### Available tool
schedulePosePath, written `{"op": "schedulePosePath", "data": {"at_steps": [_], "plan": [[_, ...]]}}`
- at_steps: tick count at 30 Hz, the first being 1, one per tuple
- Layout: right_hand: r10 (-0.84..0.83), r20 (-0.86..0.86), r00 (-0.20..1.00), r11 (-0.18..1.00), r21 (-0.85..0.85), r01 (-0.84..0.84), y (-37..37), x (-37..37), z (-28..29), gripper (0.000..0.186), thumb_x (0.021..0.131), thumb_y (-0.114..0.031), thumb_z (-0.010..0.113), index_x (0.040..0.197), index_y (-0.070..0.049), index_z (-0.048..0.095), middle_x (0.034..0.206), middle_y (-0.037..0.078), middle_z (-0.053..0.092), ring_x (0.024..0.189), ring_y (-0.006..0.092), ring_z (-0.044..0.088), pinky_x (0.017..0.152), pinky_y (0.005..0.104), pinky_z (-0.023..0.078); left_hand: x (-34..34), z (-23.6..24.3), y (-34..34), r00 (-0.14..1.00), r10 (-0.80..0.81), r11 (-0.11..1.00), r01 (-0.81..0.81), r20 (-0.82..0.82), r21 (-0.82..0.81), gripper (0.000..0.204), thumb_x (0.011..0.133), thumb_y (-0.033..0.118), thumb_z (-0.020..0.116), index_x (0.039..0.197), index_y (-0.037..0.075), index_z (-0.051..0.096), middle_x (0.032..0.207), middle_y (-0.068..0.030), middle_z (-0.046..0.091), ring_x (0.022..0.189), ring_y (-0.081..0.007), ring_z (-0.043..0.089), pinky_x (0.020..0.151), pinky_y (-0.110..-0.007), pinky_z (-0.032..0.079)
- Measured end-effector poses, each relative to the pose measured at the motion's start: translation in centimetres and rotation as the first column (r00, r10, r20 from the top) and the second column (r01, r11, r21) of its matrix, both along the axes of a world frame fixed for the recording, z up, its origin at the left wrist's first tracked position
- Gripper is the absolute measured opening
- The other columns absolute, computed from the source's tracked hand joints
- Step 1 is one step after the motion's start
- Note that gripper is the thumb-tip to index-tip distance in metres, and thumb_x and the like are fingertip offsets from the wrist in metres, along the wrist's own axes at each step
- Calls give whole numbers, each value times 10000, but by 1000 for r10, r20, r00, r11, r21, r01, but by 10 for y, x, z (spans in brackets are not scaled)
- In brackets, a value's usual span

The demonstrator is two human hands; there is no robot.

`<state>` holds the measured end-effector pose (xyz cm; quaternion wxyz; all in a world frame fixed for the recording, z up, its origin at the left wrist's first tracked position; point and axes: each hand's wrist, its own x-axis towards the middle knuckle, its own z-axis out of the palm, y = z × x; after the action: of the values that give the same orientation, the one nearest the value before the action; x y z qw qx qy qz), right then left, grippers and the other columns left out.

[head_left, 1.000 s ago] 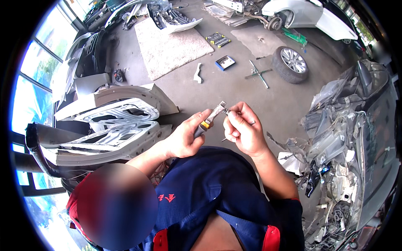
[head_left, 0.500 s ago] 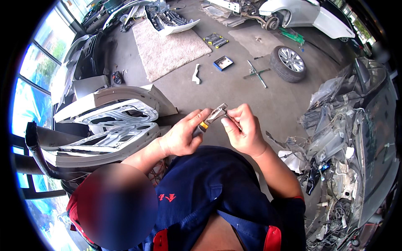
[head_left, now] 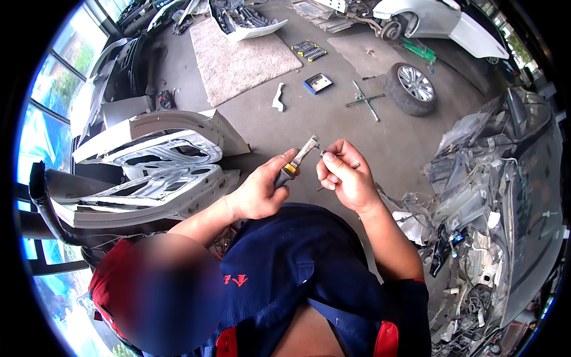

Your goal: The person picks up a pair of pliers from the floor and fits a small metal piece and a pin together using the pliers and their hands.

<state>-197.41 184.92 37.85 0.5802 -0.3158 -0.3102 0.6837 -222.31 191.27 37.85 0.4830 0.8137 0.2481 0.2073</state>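
Observation:
My left hand point(head_left: 262, 187) is closed round the grey-and-yellow handle of metal pliers point(head_left: 286, 172), whose jaws point up and away from me. My right hand point(head_left: 348, 178), fingers curled and thumb pressed in, pinches a small, thin metal piece point(head_left: 322, 153) just right of the jaws; its exact shape is too small to make out. Both hands are held above the grey floor point(head_left: 285, 134), in front of my navy-and-red workwear point(head_left: 297, 250).
Loose door shells point(head_left: 160, 154) stand at left, a stripped, damaged car point(head_left: 488, 226) at right. Ahead lie a shaggy mat point(head_left: 238, 68), socket set point(head_left: 308, 50), blue box point(head_left: 318, 83), white trim piece point(head_left: 278, 96), cross wrench point(head_left: 366, 101), wheel point(head_left: 410, 89) and white car point(head_left: 446, 30).
The pliers' jaws, close on the small piece half a second ago, now sit a little apart from my right fingertips. My right thumb has curled back over the piece.

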Motion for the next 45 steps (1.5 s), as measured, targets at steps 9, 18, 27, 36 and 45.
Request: {"op": "schedulePosePath", "data": {"at_steps": [9, 18, 27, 36, 45], "plan": [[169, -451, 876, 969, -86, -231, -2, 3, 5, 99, 1128, -184, 530, 1101, -119, 601, 779, 49, 607, 638, 67, 416, 542, 228, 361, 1, 3, 2, 1000, -19, 959, 20, -4, 281, 838, 778, -55, 593, 1587, -58, 375, 1322, -282, 586, 1204, -446, 623, 1063, -448, 517], [246, -373, 894, 929, -171, -327, -6, 9, 13, 71, 1124, -162, 546, 1097, -119, 596, 761, 42, 579, 627, 74, 420, 527, 236, 388, -8, 10, 16, 997, -64, 875, 78, -45, 477, 866, 714, -42, 651, 1553, -47, 435, 1338, -288, 578, 1196, -472, 618, 1043, -476, 538], [-807, 581, 110, 554, 808, -203, -1, -14, -3, 161, 998, -39, 711, 1081, -6, 578, 861, 151, 676, 707, 262, 625, 655, 369, 523, -6, 4, 5, 999, -40, 985, 43, -25, 166, 816, 764, -38, 597, 1560, -64, 424, 1362, -315, 583, 1269, -475, 604, 1101, -459, 509], [-2, 45, 999, 999, -35, 4, -11, -6, -2, 290, 1146, -289, 522, 1184, -36, 659, 880, 55, 692, 650, 78, 524, 569, 246, 412, -11, -12, 6, 999, 10, 983, -17, 36, 185, 857, 772, -77, 551, 1606, -56, 356, 1348, -261, 597, 1239, -402, 623, 1100, -441, 488], [451, -133, 883, 891, 7, -454, 0, 4, 11, 476, 1141, -448, 512, 1152, -15, 709, 839, 49, 707, 639, 115, 635, 550, 235, 456, -8, 13, 17, 999, -32, 895, 47, -43, 443, 902, 688, -62, 610, 1568, -41, 413, 1401, -293, 567, 1212, -496, 596, 1065, -501, 517]]}}
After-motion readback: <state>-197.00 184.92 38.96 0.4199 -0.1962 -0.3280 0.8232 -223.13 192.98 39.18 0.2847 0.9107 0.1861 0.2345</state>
